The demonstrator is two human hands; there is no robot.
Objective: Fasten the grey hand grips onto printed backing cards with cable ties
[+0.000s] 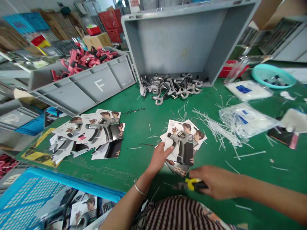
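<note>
My left hand (161, 157) is closed on the lower left edge of a printed card (185, 153), thumb on top. A grey-and-black curved handle piece (178, 139) lies against the card's front. More cards (200, 137) are stacked under it on the green table. Just to the lower right, my right hand (216, 182) is wrapped round pliers with yellow-and-black handles (192, 184); their dark jaws point left and are blurred. The pliers are apart from the card. Thin white plastic ties (223, 134) lie scattered to the right of the cards.
Further cards with handle pieces (96, 134) lie at left. A grey crate on its side (168, 44) spills grey handle pieces (172, 86). Pink ones fill another grey crate (83, 91). A blue basket (24, 191) stands front left; plastic bags (249, 118) and a turquoise bowl (261, 73) at right.
</note>
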